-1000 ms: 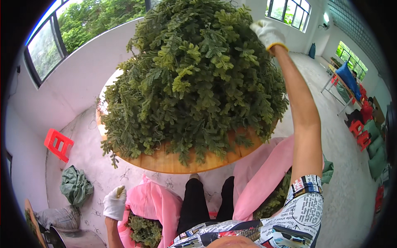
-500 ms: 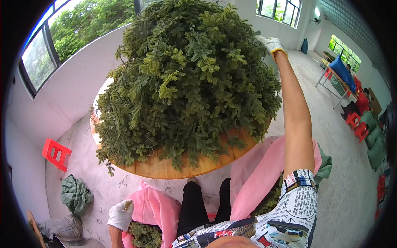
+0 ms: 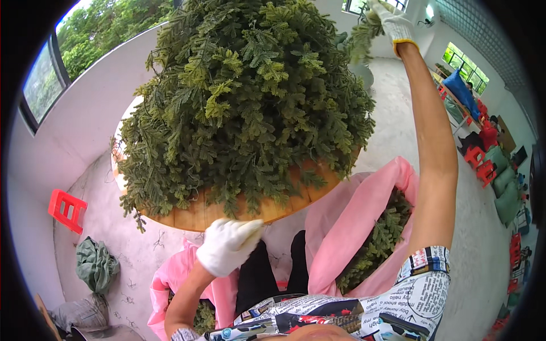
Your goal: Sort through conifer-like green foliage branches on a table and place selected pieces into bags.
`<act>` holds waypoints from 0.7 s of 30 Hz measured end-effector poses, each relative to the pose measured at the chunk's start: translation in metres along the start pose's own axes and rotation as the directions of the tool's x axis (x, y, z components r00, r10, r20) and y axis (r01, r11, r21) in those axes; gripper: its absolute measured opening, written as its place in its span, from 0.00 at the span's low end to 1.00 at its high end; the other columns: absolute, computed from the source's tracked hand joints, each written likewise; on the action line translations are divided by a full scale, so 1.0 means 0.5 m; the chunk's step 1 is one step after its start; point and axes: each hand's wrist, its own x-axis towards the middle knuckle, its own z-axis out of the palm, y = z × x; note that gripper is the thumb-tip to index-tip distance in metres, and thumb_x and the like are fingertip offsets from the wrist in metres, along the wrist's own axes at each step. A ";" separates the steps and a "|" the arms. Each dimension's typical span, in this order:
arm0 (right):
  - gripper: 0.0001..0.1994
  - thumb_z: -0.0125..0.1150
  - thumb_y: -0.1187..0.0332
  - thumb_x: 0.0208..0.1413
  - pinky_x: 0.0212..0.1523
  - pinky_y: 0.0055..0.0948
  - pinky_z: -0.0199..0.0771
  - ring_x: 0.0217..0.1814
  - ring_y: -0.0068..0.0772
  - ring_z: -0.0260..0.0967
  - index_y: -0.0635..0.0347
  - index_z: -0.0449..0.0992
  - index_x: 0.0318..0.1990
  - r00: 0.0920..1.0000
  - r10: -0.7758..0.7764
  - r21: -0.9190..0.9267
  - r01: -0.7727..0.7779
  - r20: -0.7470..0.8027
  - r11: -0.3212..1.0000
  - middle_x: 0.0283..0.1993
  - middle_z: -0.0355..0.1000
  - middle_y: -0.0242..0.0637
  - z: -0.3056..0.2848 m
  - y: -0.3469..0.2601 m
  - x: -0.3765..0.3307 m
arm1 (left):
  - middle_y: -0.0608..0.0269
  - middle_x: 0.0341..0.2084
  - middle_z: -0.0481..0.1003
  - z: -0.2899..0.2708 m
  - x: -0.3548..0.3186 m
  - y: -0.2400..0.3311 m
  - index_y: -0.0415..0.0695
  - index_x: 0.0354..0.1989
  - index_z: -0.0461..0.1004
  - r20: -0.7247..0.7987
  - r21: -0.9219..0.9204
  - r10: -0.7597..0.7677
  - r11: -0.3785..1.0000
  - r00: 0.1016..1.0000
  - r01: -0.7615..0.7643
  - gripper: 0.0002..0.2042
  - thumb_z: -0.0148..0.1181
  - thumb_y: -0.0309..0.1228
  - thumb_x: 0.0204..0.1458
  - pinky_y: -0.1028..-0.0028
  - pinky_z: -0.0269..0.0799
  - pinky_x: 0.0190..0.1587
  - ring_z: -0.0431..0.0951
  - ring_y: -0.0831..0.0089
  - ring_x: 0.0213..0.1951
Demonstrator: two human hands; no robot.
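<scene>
A big heap of artificial fir sprigs (image 3: 250,113) covers most of a round wooden table (image 3: 216,215) before me. My right hand (image 3: 393,24), in a white knit glove with a yellow cuff, is raised at the far right of the heap. It is closed on a fir sprig (image 3: 367,35) that hangs off to its left. Close to the table's near edge is my left hand (image 3: 227,245), gloved in white too. Its fingers are pressed together, pointing right; whether anything small is in them is hidden.
Pink bags holding green sprigs stand on both sides of my legs: a left bag (image 3: 170,275) and a right bag (image 3: 335,250). A red stool (image 3: 67,210) and a dark green sack (image 3: 96,264) are on the left floor. Far right are a blue sack (image 3: 459,94), red stools and green sacks.
My left hand has come up and right from the left pink bag to the table's near edge. My right hand has risen away from the heap with a sprig. The view has shifted slightly.
</scene>
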 end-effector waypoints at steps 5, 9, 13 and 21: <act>0.11 0.58 0.65 0.59 0.30 0.28 0.71 0.24 0.29 0.68 0.60 0.82 0.40 0.877 -0.473 -0.214 0.449 -0.079 0.868 0.25 0.76 0.34 -0.089 -0.026 0.011 | 0.66 0.18 0.76 0.016 0.111 0.047 0.43 0.37 0.78 -0.293 -0.158 0.131 0.970 0.947 -0.183 0.09 0.63 0.21 0.45 0.72 0.66 0.21 0.71 0.66 0.16; 0.19 0.57 0.60 0.62 0.33 0.22 0.71 0.25 0.20 0.68 0.66 0.77 0.52 0.902 -0.025 0.637 -0.285 0.432 0.716 0.25 0.74 0.28 -0.159 -0.152 -0.114 | 0.59 0.33 0.82 -0.033 0.163 0.047 0.39 0.41 0.80 -0.435 -0.399 -0.098 0.912 0.895 -0.094 0.13 0.64 0.15 0.46 0.79 0.74 0.29 0.79 0.74 0.26; 0.15 0.55 0.64 0.63 0.33 0.20 0.69 0.25 0.21 0.67 0.66 0.78 0.50 0.766 -0.068 0.621 -0.461 0.639 0.634 0.22 0.71 0.28 -0.204 -0.274 -0.191 | 0.58 0.39 0.81 -0.073 0.268 0.071 0.38 0.54 0.75 -0.391 -0.497 -0.283 0.866 0.876 0.059 0.21 0.67 0.28 0.50 0.76 0.76 0.38 0.80 0.71 0.34; 0.15 0.58 0.65 0.61 0.36 0.20 0.69 0.27 0.22 0.67 0.66 0.79 0.49 0.646 -0.121 0.520 -0.473 0.753 0.711 0.26 0.72 0.31 -0.199 -0.297 -0.253 | 0.55 0.39 0.81 -0.082 0.359 0.062 0.38 0.54 0.74 0.058 -0.594 -0.161 0.787 0.985 0.163 0.23 0.64 0.34 0.50 0.73 0.78 0.43 0.81 0.67 0.38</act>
